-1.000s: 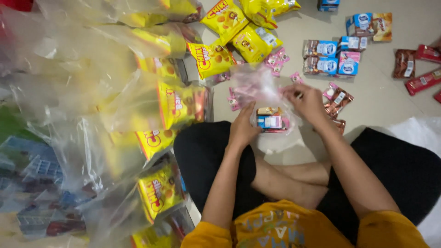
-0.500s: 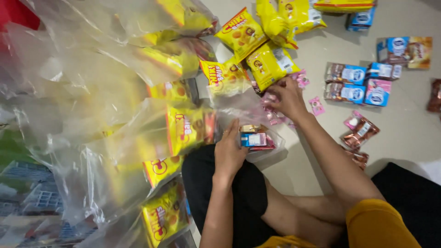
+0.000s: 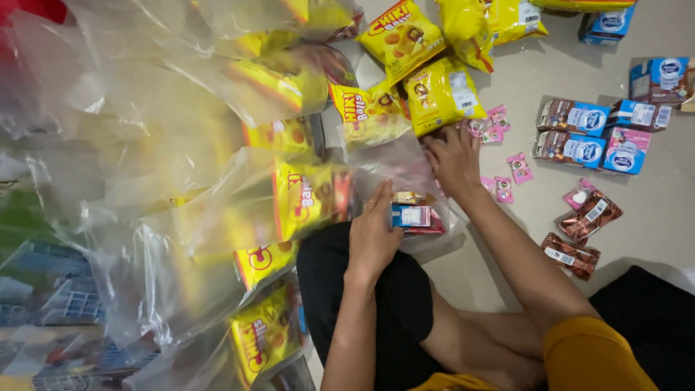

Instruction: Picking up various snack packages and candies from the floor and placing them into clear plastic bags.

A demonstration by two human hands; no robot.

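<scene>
A small clear plastic bag [image 3: 405, 174] lies on the floor in front of my crossed legs, with a blue-and-white carton [image 3: 410, 216] and a red pack inside. My left hand [image 3: 373, 235] presses against the bag's near left side, fingers stretched upward along it. My right hand [image 3: 452, 159] sits at the bag's far right edge with its fingers curled down, just below a yellow snack pack [image 3: 441, 94] and beside loose pink sachets [image 3: 492, 124]. What the curled fingers hold is hidden.
Large clear bags filled with yellow snack packs [image 3: 304, 195] pile up on the left. Small milk cartons [image 3: 586, 134] stand in rows at the right, brown wafer packs [image 3: 579, 232] lie below them, and more pink sachets [image 3: 518, 168] are scattered between. The floor is beige tile [image 3: 651, 210].
My right hand left the bag, reached out to the pink sachets by the yellow packs, and has drawn back to the bag's far edge. My left hand stayed on the bag.
</scene>
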